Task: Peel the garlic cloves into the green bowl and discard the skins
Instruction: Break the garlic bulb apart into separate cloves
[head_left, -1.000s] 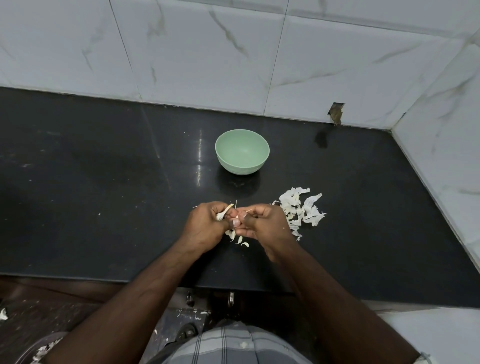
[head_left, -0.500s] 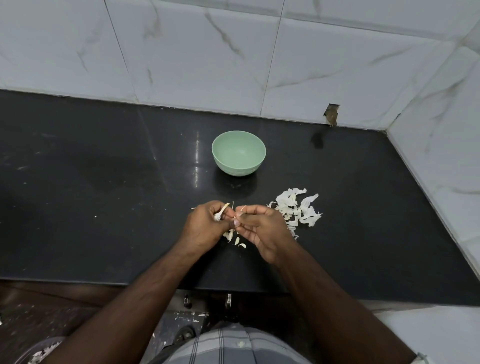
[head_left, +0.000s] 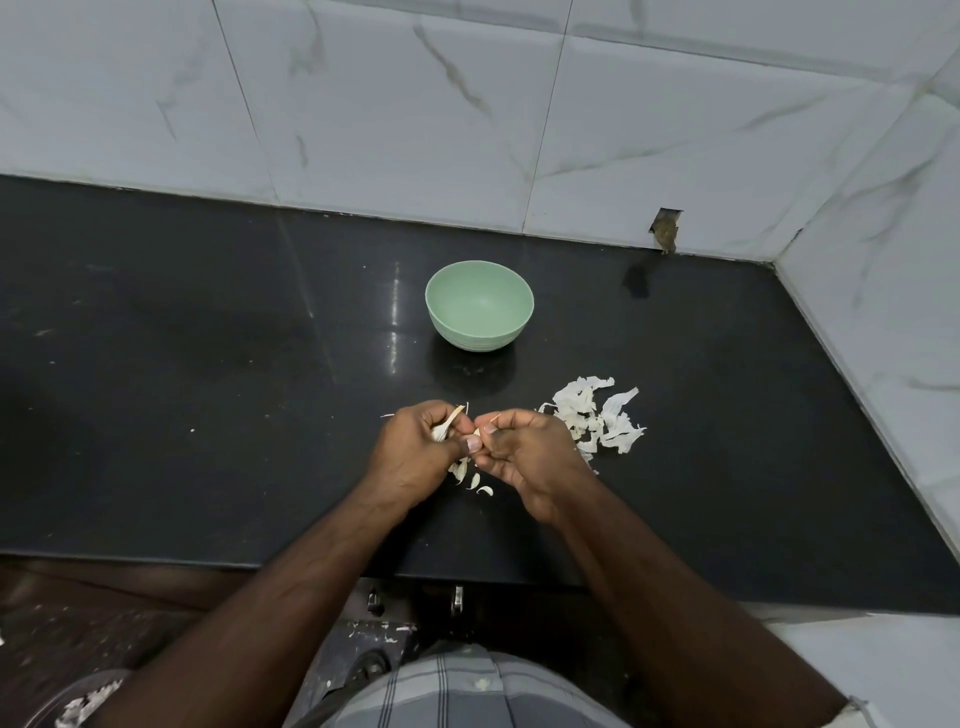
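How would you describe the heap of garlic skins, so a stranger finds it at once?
Start at the green bowl on the black countertop. Nearer the person and slightly right, beside the right hand, lies the heap of garlic skins. It is the largest white patch, papery and ragged.

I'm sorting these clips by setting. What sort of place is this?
Most likely a home kitchen: a black stone countertop backed by marble-look wall tiles, with a green bowl and garlic skins on it.
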